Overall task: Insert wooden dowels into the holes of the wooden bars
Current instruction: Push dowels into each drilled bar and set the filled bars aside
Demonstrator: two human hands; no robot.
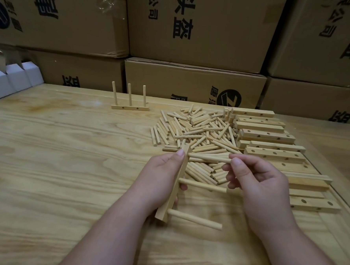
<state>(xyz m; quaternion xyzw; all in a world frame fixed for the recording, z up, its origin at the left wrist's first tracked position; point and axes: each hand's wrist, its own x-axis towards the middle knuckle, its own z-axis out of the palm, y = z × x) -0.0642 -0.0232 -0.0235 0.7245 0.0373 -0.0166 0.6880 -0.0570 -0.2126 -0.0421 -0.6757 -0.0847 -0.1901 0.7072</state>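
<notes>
Nearest us, our left hand (163, 172) grips the wooden bar (174, 185) on edge above the worktop (66, 146), two dowels (194, 219) already seated and pointing right. Our right hand (259, 184) pinches a third dowel (209, 158) between thumb and fingers (237, 161), its tip at the bar's far hole. If we push it in at an angle it may jam or split the hole; a loose grip lets the bar twist. The dowel pile (194, 131) and spare bars (268, 136) lie toward the right edge.

Dowel pile (198, 133) left of bars (266, 136)
</notes>
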